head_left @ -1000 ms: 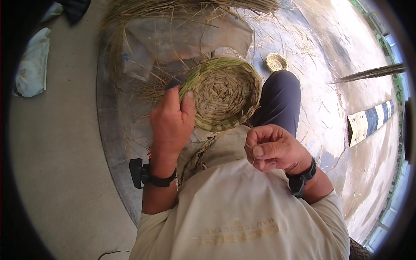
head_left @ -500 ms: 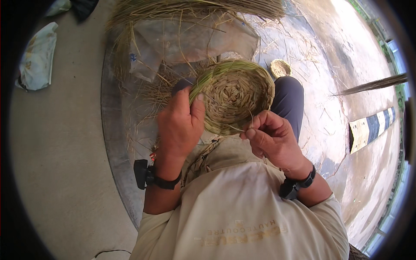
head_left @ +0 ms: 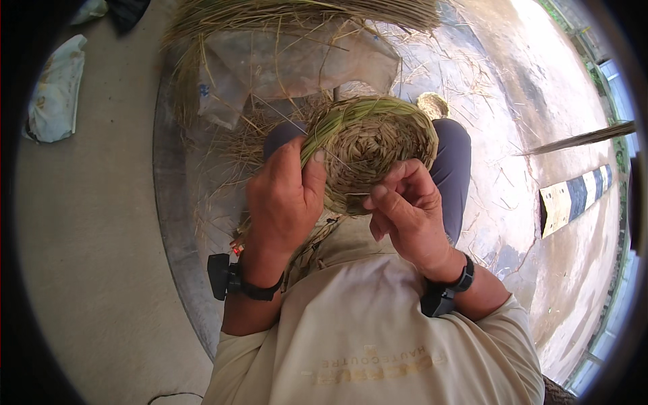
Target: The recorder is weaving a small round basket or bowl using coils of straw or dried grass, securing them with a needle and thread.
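A shallow round basket (head_left: 368, 145) of coiled, woven straw tilts above my lap, its rim greener at the far left. My left hand (head_left: 287, 192) is closed round the left rim, thumb on the inner side. Under that thumb a thin, straight, needle-like rod (head_left: 337, 159) shows inside the basket, and a thin line continues outside the rim. My right hand (head_left: 408, 209) is at the near right rim, thumb and forefinger pinched together. What sits in the pinch is too small to make out.
Beyond the basket lie a bundle of long dry stalks (head_left: 304, 15) and a translucent plastic sheet (head_left: 297, 61). A smaller straw basket (head_left: 433, 104) stands past my right knee. A white sack (head_left: 57, 91) is far left; a striped block (head_left: 574, 199) and broom-like bristles (head_left: 584, 138) are right.
The basket has shifted slightly right. My right hand has moved left and up against its near rim; the pale strand at its fingertips no longer shows. The needle-like rod shows more inside the basket.
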`<state>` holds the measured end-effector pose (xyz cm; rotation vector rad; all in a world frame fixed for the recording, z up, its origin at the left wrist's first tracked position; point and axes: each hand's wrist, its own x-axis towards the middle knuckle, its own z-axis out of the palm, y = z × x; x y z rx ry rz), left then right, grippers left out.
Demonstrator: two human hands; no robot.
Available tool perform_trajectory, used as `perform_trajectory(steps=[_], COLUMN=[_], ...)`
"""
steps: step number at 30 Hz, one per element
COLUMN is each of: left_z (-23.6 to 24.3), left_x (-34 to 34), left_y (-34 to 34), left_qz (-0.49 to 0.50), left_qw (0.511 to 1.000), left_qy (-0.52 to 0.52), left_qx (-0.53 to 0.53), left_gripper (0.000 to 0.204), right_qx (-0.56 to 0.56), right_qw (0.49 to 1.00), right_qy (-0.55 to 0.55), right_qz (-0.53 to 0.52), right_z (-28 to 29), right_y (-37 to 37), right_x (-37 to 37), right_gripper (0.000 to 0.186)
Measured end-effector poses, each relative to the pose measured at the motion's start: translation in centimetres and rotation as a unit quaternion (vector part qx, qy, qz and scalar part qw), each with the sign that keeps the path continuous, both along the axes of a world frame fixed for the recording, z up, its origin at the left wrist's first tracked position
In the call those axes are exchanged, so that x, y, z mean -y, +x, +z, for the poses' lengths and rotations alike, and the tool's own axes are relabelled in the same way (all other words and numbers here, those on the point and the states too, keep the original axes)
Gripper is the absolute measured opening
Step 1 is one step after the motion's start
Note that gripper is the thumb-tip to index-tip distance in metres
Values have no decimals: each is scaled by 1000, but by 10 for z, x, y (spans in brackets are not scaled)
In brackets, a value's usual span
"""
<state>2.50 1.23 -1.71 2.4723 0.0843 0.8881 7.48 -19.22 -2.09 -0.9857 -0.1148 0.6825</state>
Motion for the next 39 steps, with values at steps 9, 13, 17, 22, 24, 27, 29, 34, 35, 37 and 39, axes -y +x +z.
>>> perform_trajectory(steps=[9, 13, 17, 22, 24, 27, 29, 34, 35, 37, 39], left_z=[4, 8, 2, 8, 10, 12, 12, 7, 7, 7, 5], left_x=[0, -2, -4, -5, -5, -4, -4, -6, -6, -6, -6], left_y=[0, -5, -4, -6, -8, -9, -9, -7, -7, -7, -7], left_qz=[7, 22, 30, 34, 42, 45, 42, 31, 30, 29, 32], left_qw=[1000, 999, 999, 998, 998, 998, 998, 1000, 1000, 1000, 999], left_qy=[3, -26, -28, -39, -33, -22, -28, 0, -1, 5, 18], left_qx=[6, -40, -29, -35, -38, -27, -22, 3, 4, 5, 7], left_gripper=[22, 24, 24, 24, 23, 22, 22, 26, 26, 26, 26], right_qx=[217, 440, 388, 250, 222, 151, 91, 68, 60, -12, -57], right_qw=[973, 891, 912, 960, 965, 978, 985, 979, 976, 973, 969], right_qy=[-69, -116, -131, -124, -138, -138, -129, -139, -144, -117, -100], right_qz=[-44, -1, -19, -3, 17, 46, 71, 133, 149, 200, 219], right_z=[5, 7, 13, 12, 13, 20, 22, 19, 24, 36, 38], right_y=[-7, 8, 0, -2, -1, 1, 3, 1, 1, 2, -1], right_x=[4, 25, 23, 29, 31, 31, 30, 19, 16, 10, 2], right_gripper=[24, 22, 12, 9, 9, 12, 15, 22, 24, 27, 29])
